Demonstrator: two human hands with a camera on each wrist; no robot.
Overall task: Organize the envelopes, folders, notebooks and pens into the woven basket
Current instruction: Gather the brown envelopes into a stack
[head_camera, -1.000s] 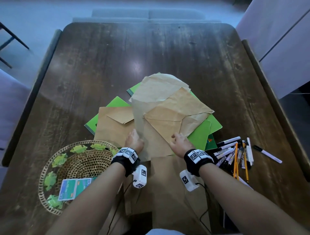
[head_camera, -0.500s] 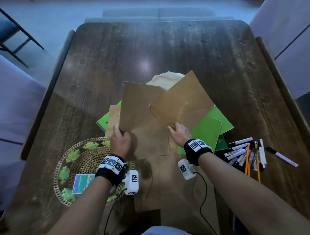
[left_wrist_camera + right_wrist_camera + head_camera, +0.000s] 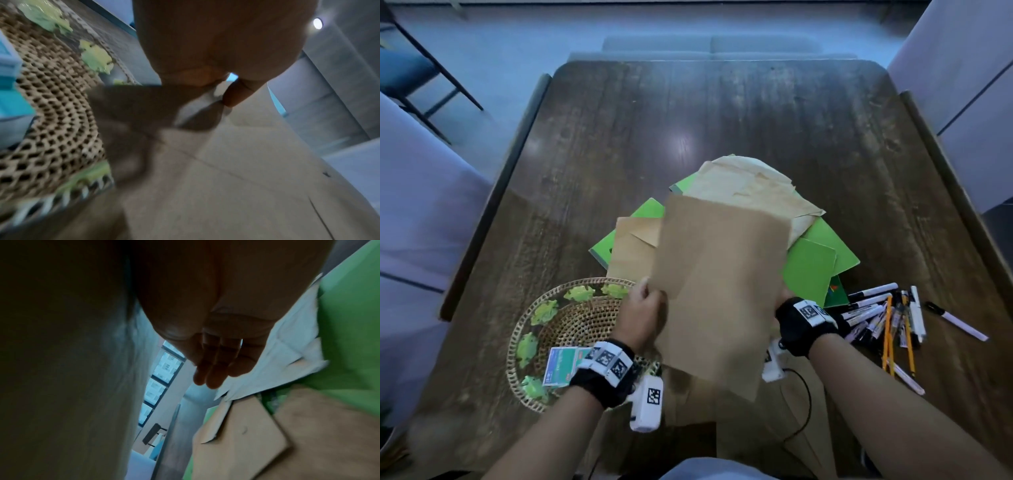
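Observation:
A large brown envelope (image 3: 719, 284) hangs lifted above the pile, near the table's front. My left hand (image 3: 643, 308) pinches its left edge; the left wrist view shows the envelope (image 3: 236, 162) beside the woven basket (image 3: 51, 113). My right hand (image 3: 786, 296) is mostly hidden behind the right edge. In the right wrist view its fingers (image 3: 216, 366) lie straight against the envelope (image 3: 61, 369). The basket's rim (image 3: 513, 346) sits at front left. Underneath lie green notebooks (image 3: 810, 274), another brown envelope (image 3: 630, 253) and a crumpled pale envelope (image 3: 750, 185). Several pens (image 3: 876, 318) lie at right.
A small teal card (image 3: 560, 365) lies inside the basket. One marker (image 3: 959, 322) lies apart from the pens, near the right edge. The dark wooden table (image 3: 722, 113) stretches bare beyond the pile. More brown paper lies under my forearms at the front edge.
Both hands have raised the brown envelopes off the pile and drawn them toward me and leftward; the two fanned sheets now overlap as one stack. The camera view has shifted back.

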